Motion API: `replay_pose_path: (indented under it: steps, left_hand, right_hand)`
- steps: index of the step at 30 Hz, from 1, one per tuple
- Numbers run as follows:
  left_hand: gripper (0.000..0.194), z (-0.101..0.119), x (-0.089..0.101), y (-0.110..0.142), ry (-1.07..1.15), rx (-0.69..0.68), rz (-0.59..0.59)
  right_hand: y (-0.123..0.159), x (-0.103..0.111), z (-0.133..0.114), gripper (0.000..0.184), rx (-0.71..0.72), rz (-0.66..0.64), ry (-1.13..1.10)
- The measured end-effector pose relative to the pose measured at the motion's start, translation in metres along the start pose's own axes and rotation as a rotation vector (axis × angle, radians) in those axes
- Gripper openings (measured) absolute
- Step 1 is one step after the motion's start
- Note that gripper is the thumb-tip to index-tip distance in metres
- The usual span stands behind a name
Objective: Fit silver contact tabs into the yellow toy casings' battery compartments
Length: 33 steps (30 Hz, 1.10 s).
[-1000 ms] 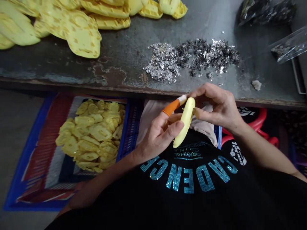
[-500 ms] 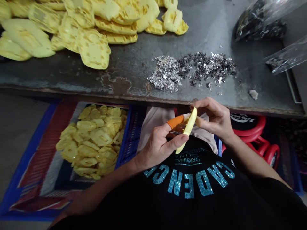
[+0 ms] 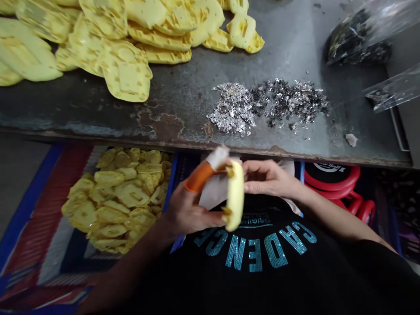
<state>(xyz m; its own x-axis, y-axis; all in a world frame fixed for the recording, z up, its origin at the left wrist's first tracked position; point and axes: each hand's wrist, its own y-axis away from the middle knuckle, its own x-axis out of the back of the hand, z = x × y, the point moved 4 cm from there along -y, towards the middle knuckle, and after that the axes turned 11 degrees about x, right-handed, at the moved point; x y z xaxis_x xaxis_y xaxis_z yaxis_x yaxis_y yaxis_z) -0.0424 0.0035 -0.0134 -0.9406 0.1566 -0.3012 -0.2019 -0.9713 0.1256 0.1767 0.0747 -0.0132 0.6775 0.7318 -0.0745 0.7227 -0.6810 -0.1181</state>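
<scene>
My left hand (image 3: 190, 205) grips a yellow plastic shell (image 3: 236, 197) by its two ends, thumb low and forefinger high. The shell stands on edge, its smooth side to the right and its ribbed inside to the left. An orange finger sleeve (image 3: 200, 177) and a white wrapped tip cover that forefinger, which is blurred. On the smooth side, the thumb and fingers of my right hand (image 3: 269, 177) are closed against the shell; their tips are partly hidden. Ahead on the bench lie silvery small metal pieces (image 3: 232, 109) and darker metal pieces (image 3: 288, 103).
Yellow shells (image 3: 127, 78) are heaped at the bench's far left. Below, a blue-rimmed crate (image 3: 19, 214) holds more yellow parts (image 3: 131, 192). Clear bags of dark pieces (image 3: 351, 39) lie far right. A pale lump (image 3: 351, 140) sits near the bench edge (image 3: 295, 155); red round items (image 3: 334, 181) are beneath.
Both hands have moved left and a little lower with the shell. The shell has turned from a slant to nearly upright, and my left forefinger has risen to its top end.
</scene>
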Motion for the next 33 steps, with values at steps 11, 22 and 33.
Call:
replay_pose_path:
  steps: [11,22,33]
  left_hand:
    - [0.065,-0.012,0.005,-0.015,0.299,-0.033,0.233]
    - [0.079,-0.025,-0.011,-0.016,0.423,0.175,0.14]
    - [0.06,-0.019,-0.048,-0.013,0.561,0.325,-0.037]
  right_hand:
    - [-0.055,0.083,-0.007,0.027,0.195,-0.005,1.43]
    - [-0.065,0.09,-0.004,0.024,0.226,-0.1,1.472]
    - [-0.02,0.038,-0.077,0.019,0.302,-0.073,0.631]
